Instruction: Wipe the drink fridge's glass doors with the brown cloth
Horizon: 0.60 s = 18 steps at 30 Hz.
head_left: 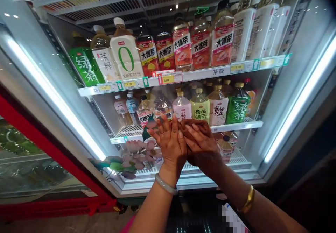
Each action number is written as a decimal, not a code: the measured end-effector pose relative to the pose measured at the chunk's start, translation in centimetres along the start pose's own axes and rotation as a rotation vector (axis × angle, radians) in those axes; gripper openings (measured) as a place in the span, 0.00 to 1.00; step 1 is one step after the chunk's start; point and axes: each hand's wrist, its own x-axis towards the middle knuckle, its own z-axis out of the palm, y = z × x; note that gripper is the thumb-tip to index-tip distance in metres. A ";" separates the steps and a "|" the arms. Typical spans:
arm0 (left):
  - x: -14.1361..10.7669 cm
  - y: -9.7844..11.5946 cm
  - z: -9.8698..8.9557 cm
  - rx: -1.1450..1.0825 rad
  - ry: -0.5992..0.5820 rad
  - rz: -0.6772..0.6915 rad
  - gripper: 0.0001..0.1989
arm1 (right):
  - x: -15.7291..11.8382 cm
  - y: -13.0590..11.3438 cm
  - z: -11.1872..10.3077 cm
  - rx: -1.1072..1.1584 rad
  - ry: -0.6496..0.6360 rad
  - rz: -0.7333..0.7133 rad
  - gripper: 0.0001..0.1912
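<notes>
In the head view, my left hand [172, 142] is raised in front of the drinks cooler with its fingers spread, and its palm faces the cooler. A pale bangle circles that wrist. Just to its right, my right hand [203, 149] grips a bunched brown cloth [196, 125], its fingers lying over the folds. A gold bangle sits on the right wrist. The two hands touch or nearly touch at the thumb side of the left. Leaf decals [131, 159] seem to lie on the glass [162, 86] left of my hands; whether my fingers touch the glass I cannot tell.
Behind the glass, the upper shelf [194, 73] carries several large tea bottles [126, 53]. Smaller bottles [238, 103] line the middle shelf [237, 125]. Light strips [56, 98] run down both sides. A red-framed cooler [49, 145] stands at the left.
</notes>
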 end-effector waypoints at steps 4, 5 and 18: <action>-0.8 2.2 0.7 -0.027 -0.035 0.085 0.35 | 0.4 3.1 -1.5 0.022 0.042 0.031 0.21; -1.0 2.6 0.8 -0.028 -0.052 0.132 0.36 | 0.3 4.1 -2.0 0.019 0.063 0.068 0.22; -0.7 3.0 1.5 0.007 -0.064 0.069 0.37 | -2.1 5.6 -2.5 0.004 -0.011 0.017 0.23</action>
